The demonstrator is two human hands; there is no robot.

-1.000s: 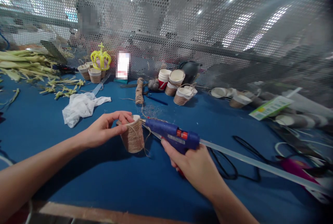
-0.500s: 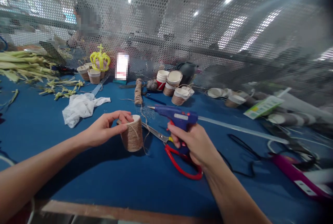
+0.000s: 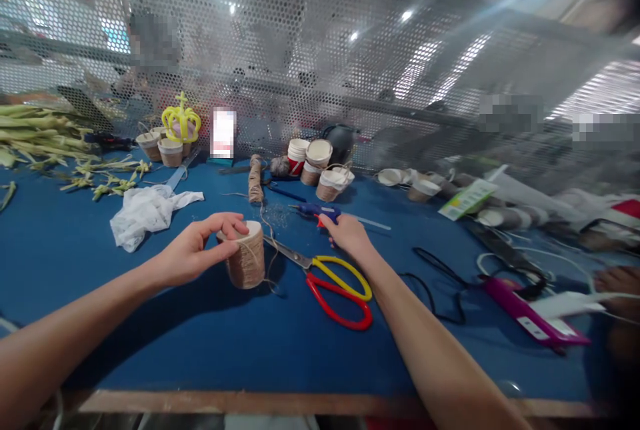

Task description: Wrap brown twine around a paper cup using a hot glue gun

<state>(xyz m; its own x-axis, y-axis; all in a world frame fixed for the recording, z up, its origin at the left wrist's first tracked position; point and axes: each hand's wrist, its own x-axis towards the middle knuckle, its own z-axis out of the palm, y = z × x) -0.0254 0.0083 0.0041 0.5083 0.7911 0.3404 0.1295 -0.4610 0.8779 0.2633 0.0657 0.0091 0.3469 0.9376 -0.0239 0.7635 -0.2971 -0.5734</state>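
My left hand (image 3: pixel 207 247) grips the rim of a paper cup (image 3: pixel 247 260) wound with brown twine, thumb outside and fingers over the opening. A loose twine strand trails from the cup towards a twine bundle (image 3: pixel 255 180) behind it. Farther off to the right, my right hand (image 3: pixel 346 233) is closed round the handle of a blue hot glue gun (image 3: pixel 320 210), its nozzle pointing left and a clear glue stick (image 3: pixel 373 222) sticking out of its back. Between the hands lie scissors (image 3: pixel 340 290) with one red and one yellow handle loop, blades towards the cup.
A crumpled white cloth (image 3: pixel 143 213) lies left, near green plant strips (image 3: pixel 40 133) and a yellow crown ornament (image 3: pixel 181 125). Several twine-wrapped cups (image 3: pixel 330 185) stand at the back. A purple power strip (image 3: pixel 530 313) with cords is at right. A perforated metal screen (image 3: pixel 300 50) rises behind.
My right hand has carried the glue gun away from me, lower and farther back over the table, uncovering the scissors' handles. My left hand still holds the cup. The view has shifted slightly right.
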